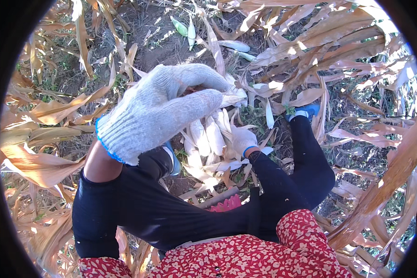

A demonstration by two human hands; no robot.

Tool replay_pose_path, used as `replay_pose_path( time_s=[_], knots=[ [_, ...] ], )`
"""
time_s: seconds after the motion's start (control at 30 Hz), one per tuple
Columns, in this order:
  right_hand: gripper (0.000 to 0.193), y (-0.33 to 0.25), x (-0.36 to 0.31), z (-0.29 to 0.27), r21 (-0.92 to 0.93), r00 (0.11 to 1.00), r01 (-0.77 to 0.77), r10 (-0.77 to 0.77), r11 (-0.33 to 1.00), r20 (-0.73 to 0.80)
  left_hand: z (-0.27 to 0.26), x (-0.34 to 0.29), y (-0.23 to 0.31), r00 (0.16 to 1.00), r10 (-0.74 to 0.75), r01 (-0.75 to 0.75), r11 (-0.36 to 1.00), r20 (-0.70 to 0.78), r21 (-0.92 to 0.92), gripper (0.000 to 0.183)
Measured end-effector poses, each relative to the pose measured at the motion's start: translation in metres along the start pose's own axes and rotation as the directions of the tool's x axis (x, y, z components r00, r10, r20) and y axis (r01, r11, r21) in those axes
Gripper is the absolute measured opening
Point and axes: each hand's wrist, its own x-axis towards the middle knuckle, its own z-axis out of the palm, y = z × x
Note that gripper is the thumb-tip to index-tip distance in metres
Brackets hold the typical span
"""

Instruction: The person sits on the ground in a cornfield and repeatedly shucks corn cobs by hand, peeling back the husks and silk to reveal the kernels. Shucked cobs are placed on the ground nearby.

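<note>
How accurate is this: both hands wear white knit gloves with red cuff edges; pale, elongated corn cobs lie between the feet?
White knit gloves, yes, but their cuff edges are blue, not red, in the head view. Pale corn cobs lie as stated.

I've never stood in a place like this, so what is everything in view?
Corn ears: several, pale, centre pile
Outlying ears: a few, green to whitish, upper centre
Pale husk: one, cream, by left fingertips
Dry leaves: many, tan, all around
Soil: patches, brown, upper centre
Frilly item: one, pink, below pile
Shoes: two, blue, beside pile
Trousers: one pair, black, centre
Shirt: one, red-floral, bottom
Left hand: one, whitish glove, centre-left
Right hand: one, whitish glove, pile's right
</note>
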Motion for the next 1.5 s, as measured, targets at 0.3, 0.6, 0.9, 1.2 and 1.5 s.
replay_pose_path(
  time_s=[0.3,0.6,0.9,1.2,1.5],
  knots=[
    [0.040,0.149,-0.107,-0.007,-0.440,0.763,0.269,0.089,0.857,0.640,0.009,0.026,-0.016,0.985,-0.019,-0.061,0.892,0.172,0.448,0.026],
    [0.014,-0.012,-0.056,0.034,-0.162,0.908,0.395,-0.358,0.904,0.219,0.011,-0.004,-0.031,0.942,0.264,-0.326,0.557,0.209,0.764,0.024],
    [0.020,-0.030,-0.059,0.107,-0.388,0.868,0.444,-0.280,0.807,0.410,0.019,0.009,-0.030,0.956,0.077,-0.276,0.564,0.282,0.779,0.024],
    [0.052,0.034,-0.085,-0.081,0.672,0.820,0.043,-0.410,0.739,0.399,0.037,0.023,-0.039,0.958,0.067,-0.275,0.485,0.279,0.830,0.023],
    [0.066,0.001,-0.105,-0.169,0.982,0.907,0.191,-0.382,0.006,-0.175,0.083,0.034,-0.049,0.987,-0.149,0.111,0.913,0.066,0.393,0.041]
  ],
)
